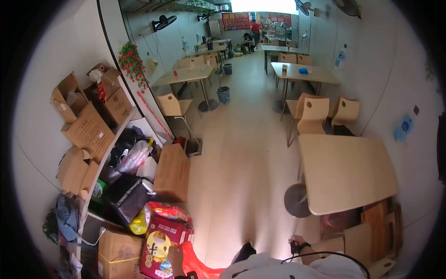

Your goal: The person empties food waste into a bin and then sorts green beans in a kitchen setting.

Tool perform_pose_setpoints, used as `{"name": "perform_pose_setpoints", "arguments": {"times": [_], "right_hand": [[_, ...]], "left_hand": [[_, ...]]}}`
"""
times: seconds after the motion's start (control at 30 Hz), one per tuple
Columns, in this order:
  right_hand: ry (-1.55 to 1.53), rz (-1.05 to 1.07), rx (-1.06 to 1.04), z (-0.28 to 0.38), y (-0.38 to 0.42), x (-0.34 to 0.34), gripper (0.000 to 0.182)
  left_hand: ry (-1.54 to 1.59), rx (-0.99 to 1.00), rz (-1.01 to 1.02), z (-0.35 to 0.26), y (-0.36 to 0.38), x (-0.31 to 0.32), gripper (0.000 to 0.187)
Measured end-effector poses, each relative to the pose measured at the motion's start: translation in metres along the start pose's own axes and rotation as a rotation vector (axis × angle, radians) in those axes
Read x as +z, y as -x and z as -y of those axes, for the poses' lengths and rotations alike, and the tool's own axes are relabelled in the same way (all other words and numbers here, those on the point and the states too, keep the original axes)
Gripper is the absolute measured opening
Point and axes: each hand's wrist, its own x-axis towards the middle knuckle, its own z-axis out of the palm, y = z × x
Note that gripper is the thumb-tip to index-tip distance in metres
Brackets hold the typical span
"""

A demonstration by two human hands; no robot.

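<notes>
Low in a long, narrow dining room, a person's left hand (175,258) reaches to the maroon printed package with a yellow cartoon figure (158,246), overlapping its right side; how the fingers are set, and whether they grip it, cannot be told. The package stands on the floor at the person's left, between a brown cardboard carton bound with yellow strapping (120,253) and a bright red plastic bag (197,262), with a red glossy packet (169,211) just behind. At right, the person's right hand (296,241), a black band at its wrist, hangs over the floor near a pale wooden table (348,172); its fingers look bent, though too small to tell whether they are together or hold anything. Further along the left side, a black bag (125,197) lies among plastic bags beside a tall brown carton (172,172), below a shelf stacked with open cardboard boxes (88,132). Beyond, tables and light wooden chairs (312,114) flank the tiled aisle, a blue-grey bin (223,95) standing at its left, while a person in a red top (255,28) is seen at the far end.
</notes>
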Motion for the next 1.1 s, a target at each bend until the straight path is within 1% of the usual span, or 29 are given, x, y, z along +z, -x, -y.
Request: {"name": "perform_pose_setpoints", "arguments": {"times": [0.07,0.1,0.13,0.17,0.2,0.23,0.27,0.3,0.37,0.4,0.5,0.53,0.6,0.63,0.67,0.7,0.73,0.77,0.8,0.83,0.93,1.0,1.03,1.07,1.1], "right_hand": [[-0.159,-0.110,0.112,0.007,-0.006,-0.019,0.012],[-0.241,-0.118,0.133,0.014,-0.027,-0.028,0.014],[-0.331,-0.109,0.171,0.015,-0.044,-0.038,0.019],[-0.376,-0.151,0.113,0.013,-0.061,-0.044,0.018],[-0.418,-0.190,0.052,0.024,-0.068,-0.030,0.017],[-0.372,-0.273,0.104,0.045,-0.070,-0.022,0.016],[-0.341,-0.343,0.129,0.077,-0.072,0.003,0.015],[-0.325,-0.382,0.137,0.103,-0.085,0.023,0.014],[-0.316,-0.418,0.143,0.152,-0.126,0.050,0.014],[-0.306,-0.419,0.132,0.175,-0.152,0.056,0.015],[-0.275,-0.378,0.113,0.260,-0.240,0.093,0.018],[-0.261,-0.367,0.105,0.287,-0.267,0.106,0.020],[-0.203,-0.409,0.139,0.364,-0.311,0.165,0.023],[-0.179,-0.421,0.130,0.402,-0.336,0.193,0.025],[-0.162,-0.338,0.044,0.418,-0.388,0.188,0.025],[-0.202,-0.050,0.077,0.409,-0.482,0.135,0.027],[-0.071,-0.305,0.011,0.480,-0.455,0.219,0.029],[-0.035,-0.280,-0.007,0.516,-0.477,0.243,0.032],[0.035,-0.307,0.018,0.550,-0.507,0.268,0.036],[0.038,-0.275,0.010,0.578,-0.532,0.289,0.037],[0.019,-0.192,0.010,0.642,-0.609,0.316,0.038],[0.002,-0.176,0.030,0.678,-0.637,0.332,0.037],[0.026,-0.246,0.039,0.694,-0.650,0.338,0.037],[-0.070,-0.245,0.028,0.702,-0.665,0.331,0.036],[-0.163,-0.245,0.010,0.702,-0.680,0.311,0.035]], "left_hand": [[0.073,0.009,0.060,-0.032,-0.067,0.001,0.025],[0.079,0.040,0.073,-0.061,-0.131,0.024,0.026],[0.079,0.064,0.088,-0.087,-0.175,0.026,0.026],[0.076,0.096,0.101,-0.107,-0.207,0.026,0.026],[0.105,0.136,0.102,-0.122,-0.239,0.036,0.026],[0.134,0.177,0.099,-0.137,-0.272,0.045,0.026],[0.161,0.217,0.096,-0.151,-0.304,0.055,0.026],[0.120,0.238,0.120,-0.167,-0.338,0.063,0.025],[0.112,0.172,0.147,-0.202,-0.400,0.073,0.024],[0.105,0.131,0.164,-0.217,-0.425,0.079,0.024],[0.085,0.200,0.101,-0.240,-0.510,0.109,0.023],[0.088,0.165,0.119,-0.247,-0.534,0.101,0.023],[0.114,0.098,0.150,-0.282,-0.585,0.091,0.023],[0.107,0.093,0.129,-0.288,-0.613,0.095,0.023],[0.102,0.083,0.114,-0.292,-0.635,0.105,0.023],[0.101,0.068,0.102,-0.295,-0.656,0.121,0.023],[0.089,0.104,0.075,-0.287,-0.677,0.145,0.023],[0.096,0.104,0.067,-0.299,-0.703,0.151,0.023],[0.097,0.092,0.068,-0.310,-0.728,0.156,0.023],[0.097,0.071,0.075,-0.320,-0.749,0.164,0.023],[0.091,0.028,0.097,-0.355,-0.824,0.180,0.023],[0.090,0.021,0.112,-0.382,-0.886,0.195,0.023],[0.090,0.027,0.114,-0.397,-0.921,0.202,0.023],[0.096,0.037,0.110,-0.416,-0.958,0.205,0.023],[0.102,0.053,0.103,-0.436,-0.994,0.208,0.023]]}}
